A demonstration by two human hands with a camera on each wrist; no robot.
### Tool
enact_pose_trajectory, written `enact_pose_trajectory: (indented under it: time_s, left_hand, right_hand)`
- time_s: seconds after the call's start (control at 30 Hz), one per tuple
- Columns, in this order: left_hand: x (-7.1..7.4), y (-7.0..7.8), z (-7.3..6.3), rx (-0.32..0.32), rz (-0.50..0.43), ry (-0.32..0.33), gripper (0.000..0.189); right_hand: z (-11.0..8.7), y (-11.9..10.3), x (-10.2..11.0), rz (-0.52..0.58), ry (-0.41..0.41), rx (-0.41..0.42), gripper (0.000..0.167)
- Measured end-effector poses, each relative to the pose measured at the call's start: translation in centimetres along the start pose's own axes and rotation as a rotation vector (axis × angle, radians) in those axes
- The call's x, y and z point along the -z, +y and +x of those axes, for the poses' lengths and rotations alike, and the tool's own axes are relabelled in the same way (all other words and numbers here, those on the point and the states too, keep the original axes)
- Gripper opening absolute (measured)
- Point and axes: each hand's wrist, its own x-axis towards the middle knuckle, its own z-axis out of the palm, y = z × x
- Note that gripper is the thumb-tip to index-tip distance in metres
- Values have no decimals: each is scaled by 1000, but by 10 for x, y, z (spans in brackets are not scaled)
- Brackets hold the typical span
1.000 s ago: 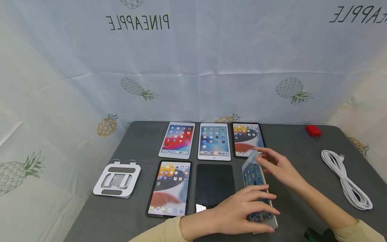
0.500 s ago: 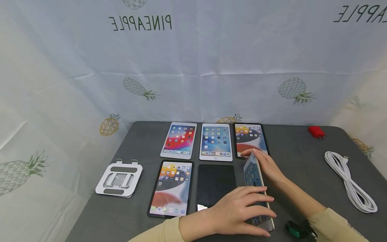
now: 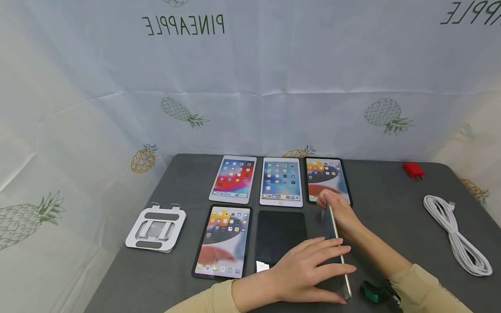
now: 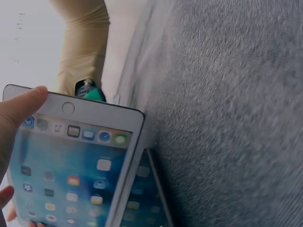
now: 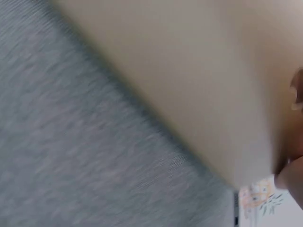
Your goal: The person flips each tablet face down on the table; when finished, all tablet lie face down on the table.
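Observation:
A white-framed tablet (image 3: 328, 224) stands on its long edge on the grey table, screen facing left and seen nearly edge-on in the head view. My left hand (image 3: 307, 274) holds its near end, fingers spread over the upper edge. In the left wrist view the lit tablet screen (image 4: 66, 165) shows app icons, with one digit beside the home button. My right hand (image 3: 340, 215) grips the far end with curled fingers. The blurred pale tablet back (image 5: 180, 80) fills much of the right wrist view. A dark-screened tablet (image 3: 281, 234) lies flat just left of my left hand.
Lit tablets lie at the back: one with a red wallpaper (image 3: 233, 179), a white one (image 3: 281, 181) and a black-framed one (image 3: 326, 174). Another lit tablet (image 3: 224, 241) lies front left, beside a folded white stand (image 3: 156, 228). At right are a red charger (image 3: 413, 169) and a coiled white cable (image 3: 455, 237).
The held tablet has turned so its screen shows less and its edge faces the head camera. My right hand has slid left and curled its fingers around the far end.

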Motion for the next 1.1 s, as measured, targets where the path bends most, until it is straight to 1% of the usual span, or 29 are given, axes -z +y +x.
enact_pose_trajectory:
  time_s: [0.07, 0.1, 0.17, 0.23, 0.3, 0.37, 0.43, 0.5, 0.57, 0.7, 0.8, 0.9, 0.97, 1.1]
  left_hand:
    - [0, 1, -1, 21, 26, 8, 67]
    - [0, 2, -2, 37, 33, 6, 69]
    - [-2, 5, -4, 70, 45, 1, 76]
    - [-4, 7, -4, 108, 65, -19, 86]
    - [-6, 9, -5, 155, 77, -59, 98]
    - [-9, 12, -6, 199, 79, -111, 110]
    - [-11, 14, -7, 243, 46, -173, 118]
    - [-13, 16, -9, 271, 17, -233, 122]
    - [-15, 17, -9, 292, -16, -284, 123]
    - [-17, 16, -12, 313, -69, -363, 122]
    - [-18, 14, -14, 336, -154, -433, 119]
    - [-19, 12, -17, 362, -204, -514, 114]
    - [-20, 12, -19, 375, -204, -553, 110]
    - [-22, 13, -23, 391, -156, -612, 106]
  right_hand:
    - [2, -5, -2, -51, 50, -64, 32]
    - [3, -8, -2, -94, 65, -97, 31]
    - [4, -14, -1, -199, 56, -138, 31]
    - [5, -17, 3, -292, 20, -159, 34]
    - [5, -19, 7, -369, -31, -163, 39]
    - [5, -19, 11, -429, -68, -170, 40]
    - [4, -18, 15, -479, -95, -172, 39]
    - [3, -16, 17, -523, -103, -169, 37]
    - [2, -13, 20, -561, -97, -171, 37]
    - [1, -4, 23, -617, -85, -181, 41]
    - [0, 3, 25, -667, -90, -181, 40]
    - [-2, 9, 27, -720, -100, -167, 37]
    - [-3, 12, 28, -740, -101, -152, 35]
    - [-5, 16, 30, -781, -103, -101, 31]
